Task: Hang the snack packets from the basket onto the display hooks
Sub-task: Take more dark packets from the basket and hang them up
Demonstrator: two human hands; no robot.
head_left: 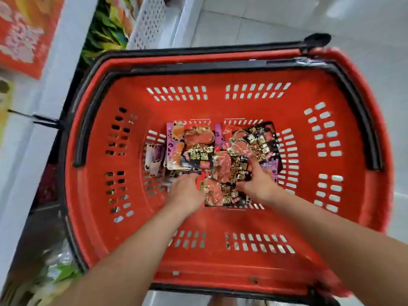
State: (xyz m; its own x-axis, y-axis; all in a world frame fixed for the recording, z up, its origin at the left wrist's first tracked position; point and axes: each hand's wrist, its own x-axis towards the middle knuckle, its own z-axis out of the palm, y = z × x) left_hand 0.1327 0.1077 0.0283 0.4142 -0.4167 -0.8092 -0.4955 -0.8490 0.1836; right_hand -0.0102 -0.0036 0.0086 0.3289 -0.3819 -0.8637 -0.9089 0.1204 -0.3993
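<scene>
Looking down into a red slotted plastic shopping basket (220, 107) with black handles, standing on a pale tiled floor (242, 23). A pile of glossy black, red and purple snack packets (198, 151) lies on its bottom. The left hand (187, 193) curls its fingers onto the pile; the right hand (258, 184) spreads thumb and forefinger over a black packet. Whether either hand actually grips a packet cannot be told.

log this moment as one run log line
stage: pick | left hand: on snack packets | right hand: on snack packets | grip: unclear | packets in: red basket
</scene>
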